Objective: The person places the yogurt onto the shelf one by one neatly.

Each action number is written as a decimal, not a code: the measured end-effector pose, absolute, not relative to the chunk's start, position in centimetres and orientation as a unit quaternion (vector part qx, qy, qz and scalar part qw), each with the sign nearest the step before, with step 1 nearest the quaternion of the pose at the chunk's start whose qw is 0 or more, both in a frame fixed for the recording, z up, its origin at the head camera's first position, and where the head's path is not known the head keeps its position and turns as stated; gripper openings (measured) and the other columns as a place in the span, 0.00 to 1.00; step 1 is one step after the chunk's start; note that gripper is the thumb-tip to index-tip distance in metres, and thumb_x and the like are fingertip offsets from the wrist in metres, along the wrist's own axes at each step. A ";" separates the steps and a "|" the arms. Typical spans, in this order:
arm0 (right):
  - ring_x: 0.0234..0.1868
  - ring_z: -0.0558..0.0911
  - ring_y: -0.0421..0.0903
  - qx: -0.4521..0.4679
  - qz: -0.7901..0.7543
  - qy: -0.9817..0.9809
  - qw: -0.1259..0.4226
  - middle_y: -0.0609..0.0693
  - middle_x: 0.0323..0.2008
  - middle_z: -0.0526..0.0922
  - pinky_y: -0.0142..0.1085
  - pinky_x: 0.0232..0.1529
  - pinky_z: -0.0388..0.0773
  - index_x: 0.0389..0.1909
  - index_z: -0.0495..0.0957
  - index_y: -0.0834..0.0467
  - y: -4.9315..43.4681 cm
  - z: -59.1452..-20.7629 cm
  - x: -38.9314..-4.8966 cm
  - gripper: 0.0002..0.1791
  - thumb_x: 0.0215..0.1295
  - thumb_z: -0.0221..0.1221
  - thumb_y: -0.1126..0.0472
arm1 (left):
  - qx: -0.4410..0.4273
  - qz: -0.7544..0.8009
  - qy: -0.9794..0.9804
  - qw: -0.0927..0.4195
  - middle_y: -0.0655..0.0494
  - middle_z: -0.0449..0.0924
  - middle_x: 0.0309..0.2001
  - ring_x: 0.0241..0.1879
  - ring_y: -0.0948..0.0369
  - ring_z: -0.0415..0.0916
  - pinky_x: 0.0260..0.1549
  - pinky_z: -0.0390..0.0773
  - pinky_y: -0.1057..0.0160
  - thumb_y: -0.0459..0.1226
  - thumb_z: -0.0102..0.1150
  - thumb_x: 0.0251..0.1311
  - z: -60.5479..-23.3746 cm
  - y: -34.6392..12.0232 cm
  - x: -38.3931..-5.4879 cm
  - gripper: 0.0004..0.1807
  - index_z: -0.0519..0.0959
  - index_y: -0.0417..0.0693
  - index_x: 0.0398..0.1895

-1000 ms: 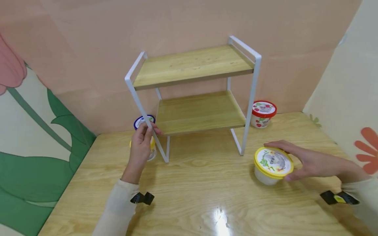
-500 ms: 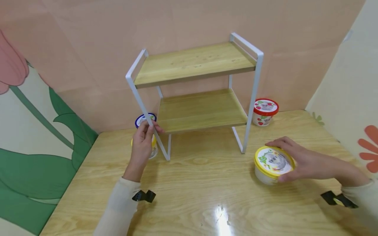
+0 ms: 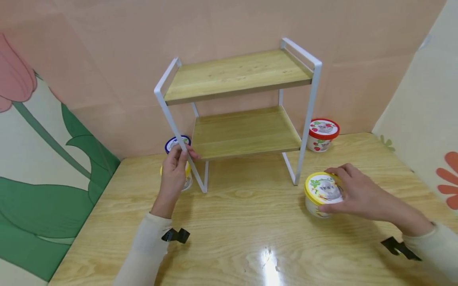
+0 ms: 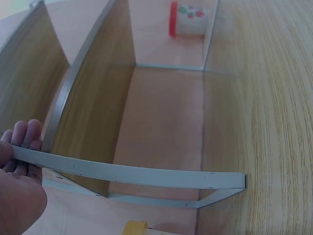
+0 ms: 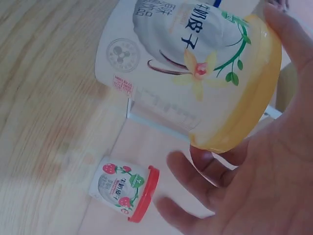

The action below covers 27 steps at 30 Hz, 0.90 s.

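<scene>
A two-tier rack (image 3: 236, 85) with wooden boards and white metal side frames stands on the table near the back wall. My left hand (image 3: 173, 171) holds its left front upright at the lower board; the left wrist view shows the curled fingers (image 4: 29, 132) behind that white bar. To the right of the rack, my right hand (image 3: 358, 194) grips a white food tub with a yellow lid (image 3: 323, 188), thumb at the front and fingers at the back. In the right wrist view the tub's side (image 5: 181, 63) shows a printed flower. I cannot tell whether its base touches the table.
A red-lidded tub (image 3: 322, 135) stands at the back right beside the rack. At the rack's left, a blue-lidded tub (image 3: 172, 144) and a yellow-lidded tub (image 3: 187, 176) are partly hidden by my left hand. Walls border the wooden table (image 3: 232, 238) at the back and right.
My right hand has closed around the yellow-lidded tub and moved a little left with it. My left hand stays on the rack's upright. The whole head view has shifted slightly.
</scene>
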State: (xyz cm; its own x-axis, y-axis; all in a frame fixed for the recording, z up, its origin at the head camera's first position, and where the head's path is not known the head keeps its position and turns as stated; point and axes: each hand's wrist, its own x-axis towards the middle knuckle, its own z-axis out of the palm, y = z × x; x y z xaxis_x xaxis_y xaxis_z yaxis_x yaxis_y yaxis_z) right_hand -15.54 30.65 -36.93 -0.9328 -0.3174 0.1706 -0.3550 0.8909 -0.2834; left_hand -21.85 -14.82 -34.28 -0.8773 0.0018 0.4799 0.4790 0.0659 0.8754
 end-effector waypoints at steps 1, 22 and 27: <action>0.51 0.72 0.59 0.170 0.151 -0.972 0.060 0.61 0.52 0.71 0.59 0.50 0.69 0.64 0.68 0.61 30.6 -37.0 -15.5 0.58 0.37 0.75 0.30 | -0.169 -0.662 -0.707 0.181 0.61 0.81 0.35 0.40 0.65 0.82 0.56 0.79 0.67 0.34 0.41 0.77 -34.3 -14.8 -21.8 0.14 0.71 0.29 0.49; 0.66 0.58 0.20 0.304 0.346 -0.886 -0.057 0.35 0.70 0.62 0.11 0.56 0.55 0.78 0.50 0.47 34.5 -37.9 -17.1 0.60 0.47 0.76 0.62 | -0.162 -0.657 -0.714 0.181 0.64 0.81 0.35 0.41 0.65 0.82 0.57 0.78 0.67 0.33 0.40 0.77 -34.4 -14.9 -21.9 0.14 0.71 0.29 0.50; 0.64 0.62 0.20 0.292 0.350 -0.888 -0.057 0.33 0.66 0.67 0.12 0.55 0.56 0.76 0.55 0.47 34.4 -38.0 -17.1 0.55 0.49 0.75 0.62 | -0.164 -0.658 -0.712 0.183 0.63 0.81 0.34 0.40 0.65 0.82 0.57 0.78 0.67 0.34 0.41 0.77 -34.2 -14.8 -22.0 0.13 0.72 0.30 0.49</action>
